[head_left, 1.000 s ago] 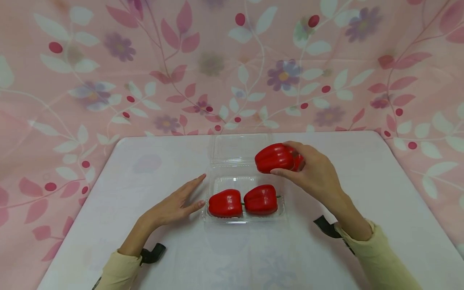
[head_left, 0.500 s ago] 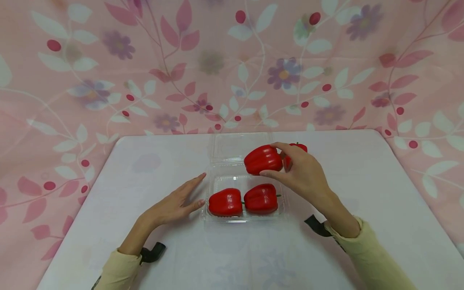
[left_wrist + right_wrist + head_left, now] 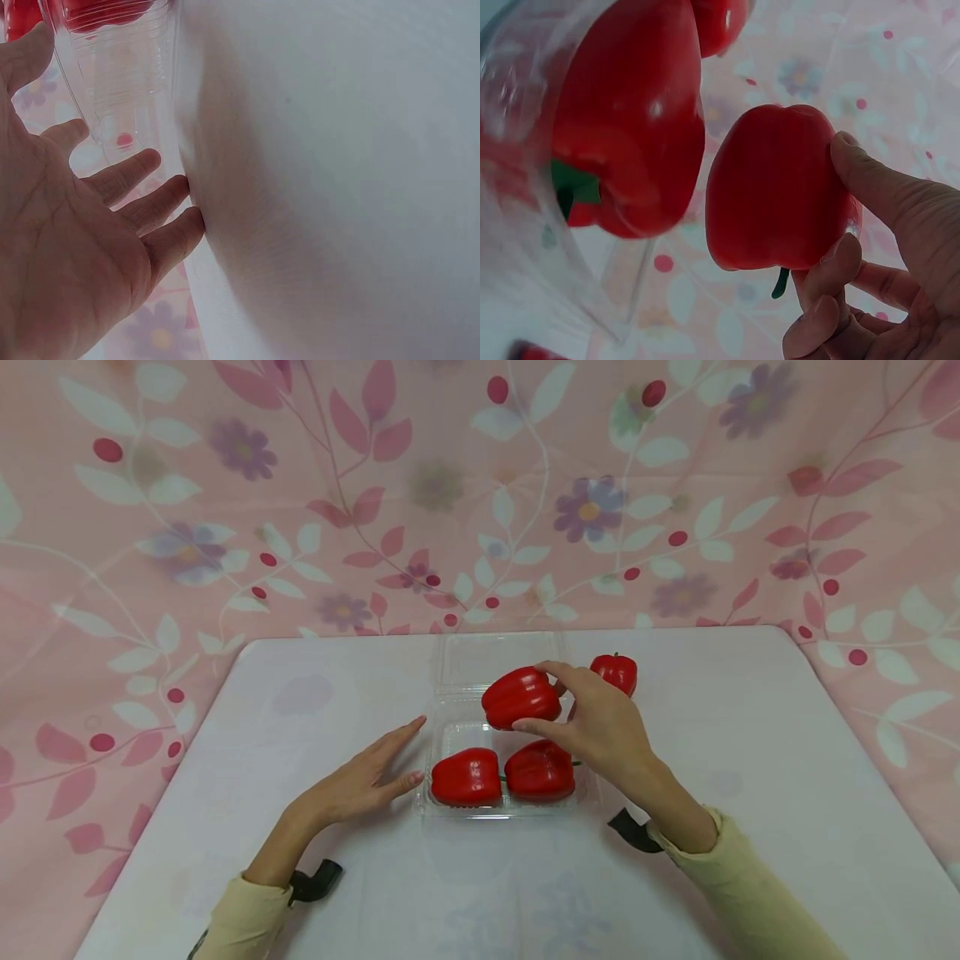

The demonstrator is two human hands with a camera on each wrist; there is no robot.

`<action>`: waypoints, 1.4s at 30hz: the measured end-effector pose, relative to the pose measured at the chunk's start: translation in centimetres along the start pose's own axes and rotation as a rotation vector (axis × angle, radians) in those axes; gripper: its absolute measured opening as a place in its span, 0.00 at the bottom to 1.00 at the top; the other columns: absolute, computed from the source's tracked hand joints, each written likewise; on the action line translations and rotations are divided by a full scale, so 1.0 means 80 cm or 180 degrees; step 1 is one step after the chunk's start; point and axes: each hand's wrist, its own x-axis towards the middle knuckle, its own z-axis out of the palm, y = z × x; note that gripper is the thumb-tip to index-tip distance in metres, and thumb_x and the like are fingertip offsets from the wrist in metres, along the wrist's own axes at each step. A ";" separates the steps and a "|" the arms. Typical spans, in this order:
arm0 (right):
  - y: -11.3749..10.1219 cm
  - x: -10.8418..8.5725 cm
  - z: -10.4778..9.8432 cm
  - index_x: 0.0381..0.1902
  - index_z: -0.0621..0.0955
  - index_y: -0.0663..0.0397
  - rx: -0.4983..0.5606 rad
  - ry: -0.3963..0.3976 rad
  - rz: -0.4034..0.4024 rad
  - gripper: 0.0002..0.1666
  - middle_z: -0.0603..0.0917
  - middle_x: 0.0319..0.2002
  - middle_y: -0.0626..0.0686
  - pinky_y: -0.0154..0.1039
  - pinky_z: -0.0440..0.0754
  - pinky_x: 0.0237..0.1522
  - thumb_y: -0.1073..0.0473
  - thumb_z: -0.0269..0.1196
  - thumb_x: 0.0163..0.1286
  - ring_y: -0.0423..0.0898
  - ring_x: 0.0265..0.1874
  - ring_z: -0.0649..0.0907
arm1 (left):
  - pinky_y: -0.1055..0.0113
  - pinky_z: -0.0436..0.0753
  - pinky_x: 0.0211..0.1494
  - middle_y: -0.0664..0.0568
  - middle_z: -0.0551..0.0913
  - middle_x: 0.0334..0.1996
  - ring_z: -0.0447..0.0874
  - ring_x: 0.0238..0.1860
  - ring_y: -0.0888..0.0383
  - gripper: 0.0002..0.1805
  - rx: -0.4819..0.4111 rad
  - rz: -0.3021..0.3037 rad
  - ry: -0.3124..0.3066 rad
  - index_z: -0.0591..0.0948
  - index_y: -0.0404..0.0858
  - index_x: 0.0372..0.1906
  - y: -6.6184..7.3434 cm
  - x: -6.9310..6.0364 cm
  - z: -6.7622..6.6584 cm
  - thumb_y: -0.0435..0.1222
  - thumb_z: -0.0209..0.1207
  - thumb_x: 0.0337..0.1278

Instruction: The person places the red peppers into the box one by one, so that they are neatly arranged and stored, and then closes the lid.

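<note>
My right hand (image 3: 603,722) grips a red bell pepper (image 3: 521,697) between thumb and fingers, above the back half of a clear plastic clamshell box (image 3: 459,737). In the right wrist view this bell pepper (image 3: 776,187) shows its green stem pointing down. Two more red peppers lie side by side in the front of the box: the left one (image 3: 467,777) and the right one (image 3: 540,772). With fingers straight and spread, my left hand (image 3: 360,781) stays at the box's left side. In the left wrist view the left hand (image 3: 82,217) holds nothing, fingertips near the white cloth.
Another red bell pepper (image 3: 615,672) stands on the white table (image 3: 720,710), behind and right of the box. The box's clear lid (image 3: 495,660) lies folded back toward the pink floral backdrop (image 3: 450,510).
My right hand has carried the held bell pepper leftward and slightly toward me, over the box. The pepper behind it has come into fuller view. My left hand has kept its place.
</note>
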 end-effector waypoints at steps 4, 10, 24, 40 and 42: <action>-0.005 0.001 0.008 0.65 0.75 0.48 0.0001 -0.0053 0.0008 0.46 0.83 0.45 0.50 0.35 0.79 0.24 0.42 0.78 0.49 0.43 0.25 0.76 | 0.36 0.62 0.68 0.56 0.52 0.77 0.52 0.75 0.49 0.46 -0.0014 0.0004 -0.0005 0.48 0.58 0.79 0.000 0.001 0.000 0.62 0.55 0.62; -0.014 0.002 0.020 0.64 0.75 0.45 -0.0043 -0.0053 0.0050 0.46 0.82 0.44 0.50 0.35 0.79 0.25 0.43 0.79 0.49 0.44 0.27 0.76 | 0.36 0.63 0.67 0.55 0.53 0.77 0.52 0.75 0.49 0.46 -0.0005 -0.0009 0.0001 0.49 0.58 0.79 0.001 0.000 -0.001 0.61 0.56 0.61; -0.031 0.002 0.047 0.65 0.74 0.45 -0.0215 -0.0078 -0.0050 0.44 0.82 0.46 0.54 0.44 0.86 0.34 0.38 0.75 0.53 0.48 0.35 0.84 | 0.37 0.63 0.67 0.55 0.53 0.77 0.52 0.75 0.49 0.46 -0.0016 0.0031 -0.0001 0.48 0.58 0.79 0.002 0.000 -0.002 0.61 0.55 0.62; -0.050 0.000 0.072 0.66 0.73 0.47 -0.0234 -0.0202 0.0063 0.44 0.81 0.45 0.53 0.45 0.86 0.35 0.42 0.76 0.53 0.49 0.34 0.84 | 0.37 0.64 0.67 0.55 0.53 0.77 0.52 0.75 0.49 0.45 0.0023 0.0031 0.0026 0.49 0.57 0.79 0.000 0.001 0.000 0.61 0.54 0.63; -0.051 0.000 0.075 0.66 0.73 0.48 -0.0243 -0.0228 0.0067 0.45 0.81 0.45 0.54 0.45 0.86 0.35 0.42 0.76 0.53 0.49 0.34 0.84 | 0.37 0.63 0.67 0.55 0.53 0.77 0.52 0.75 0.49 0.45 0.0023 0.0037 0.0029 0.49 0.57 0.79 0.000 0.001 0.000 0.61 0.54 0.63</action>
